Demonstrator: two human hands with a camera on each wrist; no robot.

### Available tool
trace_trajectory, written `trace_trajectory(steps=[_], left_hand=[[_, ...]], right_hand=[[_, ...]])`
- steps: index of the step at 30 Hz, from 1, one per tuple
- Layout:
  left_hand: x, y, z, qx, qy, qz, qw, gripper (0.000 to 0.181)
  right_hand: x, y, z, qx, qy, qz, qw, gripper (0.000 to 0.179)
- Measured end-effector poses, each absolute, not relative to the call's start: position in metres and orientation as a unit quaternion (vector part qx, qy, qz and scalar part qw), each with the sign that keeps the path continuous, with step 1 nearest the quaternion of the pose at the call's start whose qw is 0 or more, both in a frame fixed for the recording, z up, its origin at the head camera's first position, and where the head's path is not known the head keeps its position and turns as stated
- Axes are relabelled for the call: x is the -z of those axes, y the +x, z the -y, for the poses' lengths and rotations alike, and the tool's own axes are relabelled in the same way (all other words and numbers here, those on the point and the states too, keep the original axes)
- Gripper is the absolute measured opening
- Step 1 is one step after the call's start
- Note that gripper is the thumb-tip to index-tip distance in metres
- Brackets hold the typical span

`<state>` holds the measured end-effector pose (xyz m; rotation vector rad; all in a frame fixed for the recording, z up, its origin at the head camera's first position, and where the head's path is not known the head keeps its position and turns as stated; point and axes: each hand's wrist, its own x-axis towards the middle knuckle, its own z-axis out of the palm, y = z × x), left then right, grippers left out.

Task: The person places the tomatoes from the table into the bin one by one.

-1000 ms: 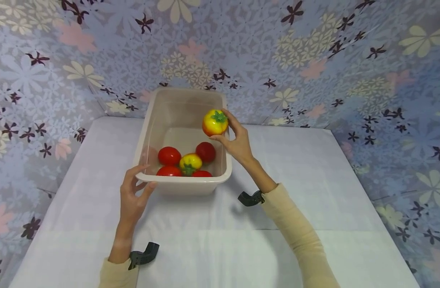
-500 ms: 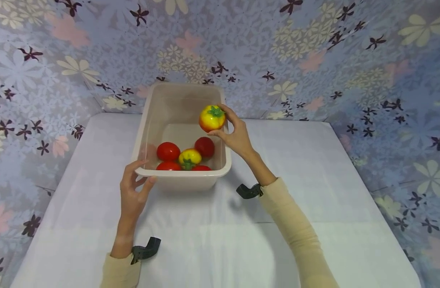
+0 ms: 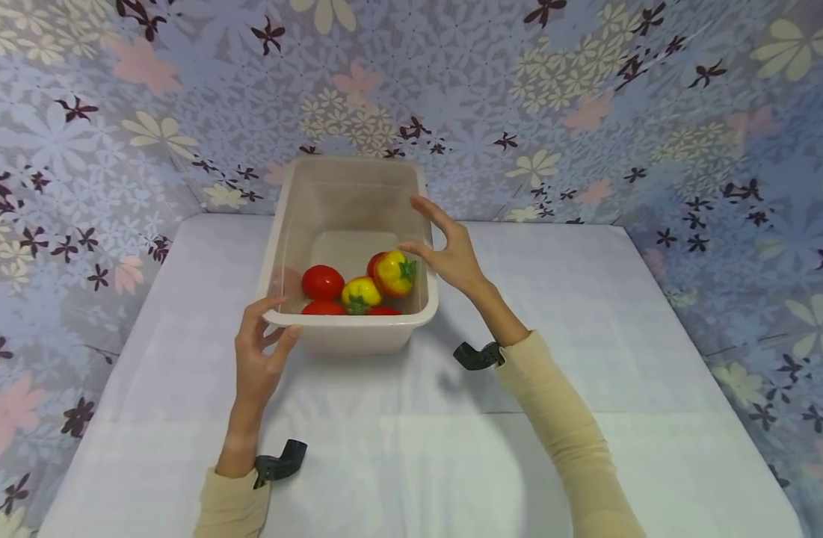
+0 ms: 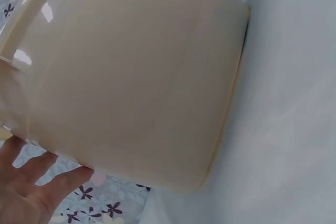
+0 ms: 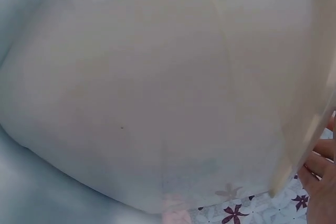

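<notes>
A beige plastic bin [image 3: 347,320] stands on the table, its outer wall [image 4: 131,77] filling much of the left wrist view. My left hand [image 3: 258,362] grips its near left corner, fingers over the rim and thumb in front. Over the right rim, my right hand [image 3: 454,250] is spread with a gap between thumb and fingers and holds nothing. Just below it in the bin lies a yellow-red fruit [image 3: 394,273] with a green leafy top, partly covering a red round one. Beside it sit a second yellow fruit [image 3: 361,292] and a red fruit [image 3: 323,283]. The near rim partly hides more red ones.
A white cloth covers the table [image 3: 572,299] around the bin. Behind it and at both sides hangs a flower-patterned backdrop [image 3: 465,97]. Black wrist mounts [image 3: 279,462] sit on both wrists.
My right hand has let go of the yellow-red fruit, which has dropped onto the fruit in the bin. The right fingers have spread apart. My left hand keeps its grip on the bin's corner.
</notes>
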<state>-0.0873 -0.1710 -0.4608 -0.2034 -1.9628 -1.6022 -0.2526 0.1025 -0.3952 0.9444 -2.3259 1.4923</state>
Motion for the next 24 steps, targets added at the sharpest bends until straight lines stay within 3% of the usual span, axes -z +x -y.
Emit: trace_trajectory(steps=[20,24], left_hand=[[0.425,-0.092,0.206,0.432,-0.046,0.887,0.157,0.041],[0.415,-0.091,0.211,0.401,-0.035,0.901,0.159,0.036]], right_hand=[[0.369,-0.22,-0.133,-0.378,0.343,0.856,0.079,0.076],[0.364,-0.212,-0.136,-0.335,0.354,0.869,0.086,0.076]])
